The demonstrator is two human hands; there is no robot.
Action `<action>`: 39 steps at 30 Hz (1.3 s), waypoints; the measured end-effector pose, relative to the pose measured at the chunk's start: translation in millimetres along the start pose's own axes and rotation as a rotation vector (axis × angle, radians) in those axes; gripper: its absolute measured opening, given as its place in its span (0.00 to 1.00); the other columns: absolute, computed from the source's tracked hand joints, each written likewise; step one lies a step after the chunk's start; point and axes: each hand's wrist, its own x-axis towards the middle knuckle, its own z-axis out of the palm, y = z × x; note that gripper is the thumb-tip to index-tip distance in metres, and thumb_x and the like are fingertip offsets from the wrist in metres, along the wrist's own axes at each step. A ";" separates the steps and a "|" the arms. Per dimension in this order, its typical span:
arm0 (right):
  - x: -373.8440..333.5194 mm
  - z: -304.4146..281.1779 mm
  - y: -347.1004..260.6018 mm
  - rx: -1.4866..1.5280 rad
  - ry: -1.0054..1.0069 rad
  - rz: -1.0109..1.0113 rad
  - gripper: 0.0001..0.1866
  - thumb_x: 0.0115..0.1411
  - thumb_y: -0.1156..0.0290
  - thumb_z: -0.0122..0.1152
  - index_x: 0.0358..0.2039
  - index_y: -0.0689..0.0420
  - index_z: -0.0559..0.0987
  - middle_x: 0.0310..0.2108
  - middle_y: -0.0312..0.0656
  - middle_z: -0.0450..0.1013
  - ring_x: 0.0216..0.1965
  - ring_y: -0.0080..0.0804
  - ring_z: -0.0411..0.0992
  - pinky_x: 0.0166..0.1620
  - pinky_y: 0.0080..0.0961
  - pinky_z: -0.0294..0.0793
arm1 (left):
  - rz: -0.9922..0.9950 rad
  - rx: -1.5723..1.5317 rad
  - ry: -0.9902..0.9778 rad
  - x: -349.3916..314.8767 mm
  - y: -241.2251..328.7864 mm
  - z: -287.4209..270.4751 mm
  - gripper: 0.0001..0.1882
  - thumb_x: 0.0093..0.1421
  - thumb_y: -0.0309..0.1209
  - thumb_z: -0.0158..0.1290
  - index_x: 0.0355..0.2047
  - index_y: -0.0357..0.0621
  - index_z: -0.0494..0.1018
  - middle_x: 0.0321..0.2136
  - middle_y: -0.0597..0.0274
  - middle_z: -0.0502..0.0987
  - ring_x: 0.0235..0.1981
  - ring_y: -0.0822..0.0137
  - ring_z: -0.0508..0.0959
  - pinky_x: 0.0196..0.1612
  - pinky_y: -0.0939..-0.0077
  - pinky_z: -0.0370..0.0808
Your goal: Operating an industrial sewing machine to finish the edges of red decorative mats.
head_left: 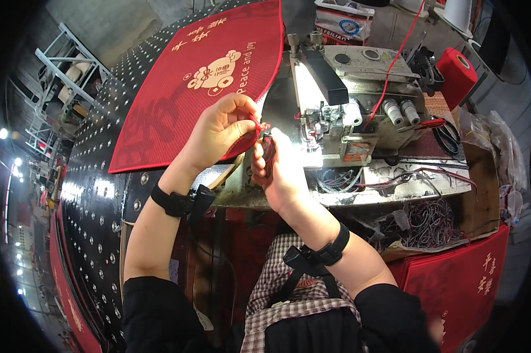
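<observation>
A large red mat with gold figures and lettering lies over the table, its right edge curling up near my hands. My left hand is closed at the mat's near right corner, thumb and fingers pinching a short tuft of red thread. Close beside it, my right hand is wrapped round small dark thread snips. Their upper end points toward the tuft; the blades are too small to make out. An overlock sewing machine stands just right of my hands, its lamp lighting the needle area.
Red thread runs down to the machine from above, with a red thread cone at its right. A cardboard box of tangled thread scraps sits below right. More red mats are stacked beneath it. The black table is studded with metal balls.
</observation>
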 end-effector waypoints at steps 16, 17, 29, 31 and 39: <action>-5.5 -6.1 4.8 -0.503 0.111 -0.578 0.19 0.67 0.60 0.40 0.49 0.60 0.70 0.28 0.36 0.67 0.27 0.22 0.62 0.32 0.18 0.65 | 0.002 0.038 0.012 -1.9 2.0 -8.7 0.13 0.57 0.13 0.46 0.40 0.40 0.66 0.36 0.65 0.71 0.39 0.75 0.73 0.46 0.78 0.73; -5.6 -1.2 4.3 -0.804 0.176 -0.860 0.21 0.68 0.64 0.40 0.56 0.62 0.66 0.33 0.38 0.68 0.31 0.23 0.64 0.36 0.19 0.68 | 0.001 0.038 0.013 -2.6 1.2 -8.8 0.13 0.57 0.13 0.46 0.40 0.40 0.66 0.36 0.65 0.71 0.39 0.75 0.73 0.46 0.78 0.73; -96.1 -59.7 31.0 -0.593 -0.050 -0.318 0.23 0.64 0.80 0.45 0.59 0.65 0.59 0.34 0.37 0.68 0.33 0.21 0.71 0.43 0.22 0.74 | 0.224 1.079 -0.103 -30.0 17.7 2.6 0.45 0.49 0.29 0.62 0.63 0.42 0.49 0.62 0.51 0.48 0.53 0.49 0.67 0.55 0.66 0.68; -103.7 -58.8 23.7 -0.615 -0.094 -0.308 0.22 0.63 0.78 0.48 0.58 0.66 0.61 0.33 0.37 0.68 0.32 0.21 0.72 0.38 0.18 0.73 | 0.305 1.196 -0.044 -34.4 16.3 -5.1 0.35 0.52 0.33 0.58 0.59 0.41 0.58 0.57 0.47 0.61 0.48 0.46 0.72 0.48 0.62 0.73; -137.8 -47.8 23.5 -0.651 -0.175 -0.331 0.19 0.63 0.77 0.47 0.55 0.64 0.65 0.32 0.35 0.68 0.32 0.20 0.72 0.37 0.17 0.72 | 0.040 1.483 0.685 -143.2 82.7 -156.3 0.12 0.62 0.34 0.46 0.30 0.36 0.69 0.25 0.42 0.74 0.29 0.43 0.74 0.29 0.55 0.69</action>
